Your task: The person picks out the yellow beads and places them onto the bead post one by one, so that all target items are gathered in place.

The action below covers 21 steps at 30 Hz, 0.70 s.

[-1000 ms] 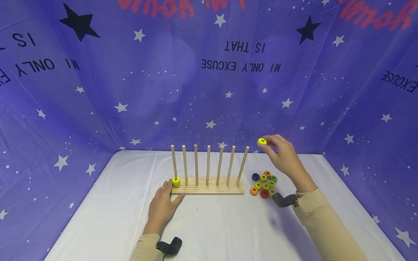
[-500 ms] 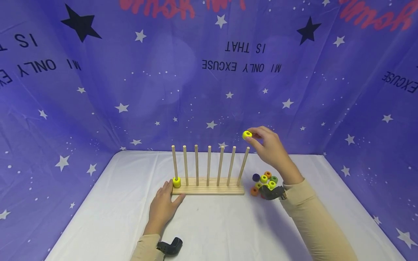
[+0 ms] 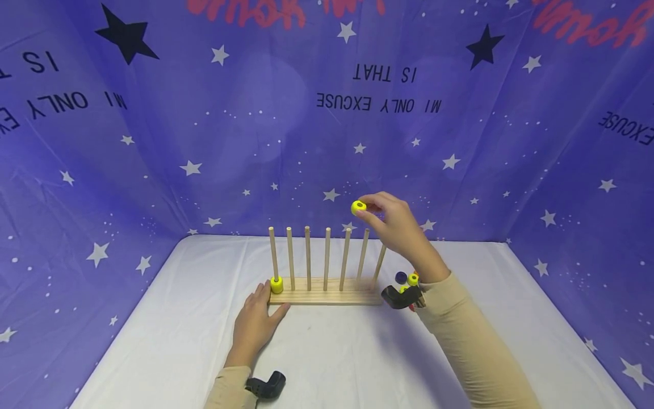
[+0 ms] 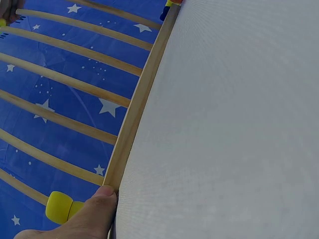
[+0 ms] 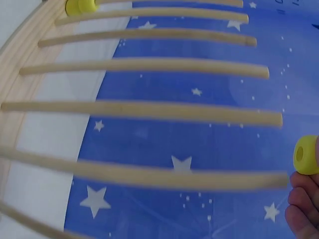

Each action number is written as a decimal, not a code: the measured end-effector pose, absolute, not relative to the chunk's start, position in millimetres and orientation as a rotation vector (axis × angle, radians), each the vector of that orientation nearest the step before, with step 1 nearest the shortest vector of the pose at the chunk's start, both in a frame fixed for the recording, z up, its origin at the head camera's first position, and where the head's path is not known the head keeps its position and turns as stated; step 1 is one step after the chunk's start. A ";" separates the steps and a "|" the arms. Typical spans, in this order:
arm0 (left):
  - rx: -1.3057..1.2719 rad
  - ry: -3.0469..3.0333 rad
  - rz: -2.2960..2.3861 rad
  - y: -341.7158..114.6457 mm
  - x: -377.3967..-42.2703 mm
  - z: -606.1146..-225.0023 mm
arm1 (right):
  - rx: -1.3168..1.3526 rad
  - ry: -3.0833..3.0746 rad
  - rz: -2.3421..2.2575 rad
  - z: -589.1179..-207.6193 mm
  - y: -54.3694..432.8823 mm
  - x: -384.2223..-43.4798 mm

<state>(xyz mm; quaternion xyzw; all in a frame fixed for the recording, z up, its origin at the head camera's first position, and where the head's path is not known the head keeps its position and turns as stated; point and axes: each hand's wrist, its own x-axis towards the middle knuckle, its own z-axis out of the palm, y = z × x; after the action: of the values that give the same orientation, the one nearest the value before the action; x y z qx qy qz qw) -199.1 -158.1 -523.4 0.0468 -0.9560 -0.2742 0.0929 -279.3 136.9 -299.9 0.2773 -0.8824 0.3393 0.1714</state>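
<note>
The right hand point(image 3: 395, 222) is pinching a yellow bead point(image 3: 359, 207) at its fingertips, above the peg rack point(image 3: 327, 297) and apart from the pegs point(image 3: 326, 258). The left hand point(image 3: 255, 322) — thumb spread wide from the fingers — is touching the rack's left end. A white-covered table point(image 3: 317, 363) is supporting everything; star-printed purple fabric point(image 3: 255, 142) is hanging behind. The bead's hole is facing upward, tilted; the rack's long axis is running left to right.

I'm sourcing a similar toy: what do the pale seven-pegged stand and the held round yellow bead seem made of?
Pale seven-pegged stand: apparently wood, unpainted and matte; grain lines show. Round yellow bead in the right hand: smooth, evenly coloured; painted wood or plastic, unclear.
</note>
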 end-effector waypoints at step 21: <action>0.127 -2.831 -0.823 -158.3 -199.5 -523.2 | 0.961 -2.478 0.898 -306.9 58.8 -272.9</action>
<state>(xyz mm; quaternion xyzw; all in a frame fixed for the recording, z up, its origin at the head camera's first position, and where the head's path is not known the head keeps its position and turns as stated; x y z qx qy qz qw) -199.5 -158.3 -523.2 0.0429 -0.9550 -0.2776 0.0951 -272.9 58.8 -306.9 0.3377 -0.8708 0.3155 0.1676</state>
